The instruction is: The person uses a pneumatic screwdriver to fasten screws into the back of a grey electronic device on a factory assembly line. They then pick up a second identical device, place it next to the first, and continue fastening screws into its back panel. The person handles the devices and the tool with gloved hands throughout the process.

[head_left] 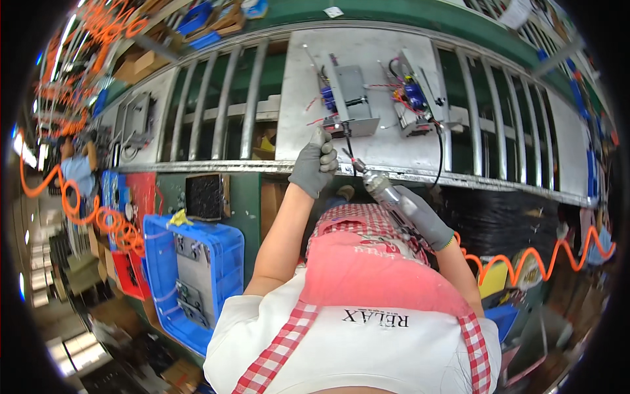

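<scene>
My right hand (428,217), in a grey glove, is wrapped round a silver air screwdriver (382,189), its tip angled up and left toward the worktop's near edge. My left hand (314,164), gloved alike, is closed with its fingers curled, beside the near-left corner of a grey metal bracket assembly (351,98). What its fingers hold, if anything, is hidden. The assembly carries a blue part, red wires and a black cable (348,139) hanging toward me. A second assembly (413,98) with a similar blue part and wires lies to its right; both rest on a pale metal plate (298,85).
Metal rollers (223,98) flank the plate on both sides. At my left stands a blue crate (226,262) with metal parts, near a black square tray (204,197). Orange coiled hoses (518,269) run at right and left. Another person (79,171) is at far left.
</scene>
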Available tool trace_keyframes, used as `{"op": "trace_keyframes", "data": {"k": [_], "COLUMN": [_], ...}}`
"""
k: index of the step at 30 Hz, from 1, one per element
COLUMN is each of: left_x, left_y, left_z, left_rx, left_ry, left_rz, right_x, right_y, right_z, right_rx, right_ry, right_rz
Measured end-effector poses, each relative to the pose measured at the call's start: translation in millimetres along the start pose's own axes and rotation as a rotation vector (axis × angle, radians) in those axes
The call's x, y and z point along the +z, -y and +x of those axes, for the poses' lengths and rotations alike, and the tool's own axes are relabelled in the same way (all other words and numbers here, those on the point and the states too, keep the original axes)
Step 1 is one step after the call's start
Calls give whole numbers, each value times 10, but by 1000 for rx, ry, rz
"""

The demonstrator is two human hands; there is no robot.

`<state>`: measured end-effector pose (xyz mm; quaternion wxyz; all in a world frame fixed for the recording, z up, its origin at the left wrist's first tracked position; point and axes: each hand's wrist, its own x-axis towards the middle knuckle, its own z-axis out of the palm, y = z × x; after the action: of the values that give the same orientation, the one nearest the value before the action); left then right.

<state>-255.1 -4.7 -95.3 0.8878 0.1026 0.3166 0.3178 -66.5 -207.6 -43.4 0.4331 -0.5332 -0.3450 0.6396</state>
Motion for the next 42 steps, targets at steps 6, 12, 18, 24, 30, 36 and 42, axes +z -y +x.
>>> {"op": "trace_keyframes", "data": {"k": [6,12,18,24,30,36,42], "left_x": [234,221,56,28,10,-3,-219], "left_y": [-102,-274,-361,-327,-333,-924,-895], "left_z": [124,317,502,530,509,1252,2180], "left_rx": [-114,-161,-172,-96,-167,227,297], "left_ry": [-4,-31,153,174,87,70,-118], "left_rz": [51,201,209,381,999,1625,1678], "right_x": [178,323,520,591,787,557,394], "right_y": [68,6,-71,-64,-329,-804,-1297], "right_z": [171,342,541,486,518,547,933], "right_rx": [34,-55,-56,126,4,241,145], "right_ry": [-109,-186,-301,-103,-596,-688,-691], "right_rz": [-163,-147,-22,448,-1,-145,-197]}}
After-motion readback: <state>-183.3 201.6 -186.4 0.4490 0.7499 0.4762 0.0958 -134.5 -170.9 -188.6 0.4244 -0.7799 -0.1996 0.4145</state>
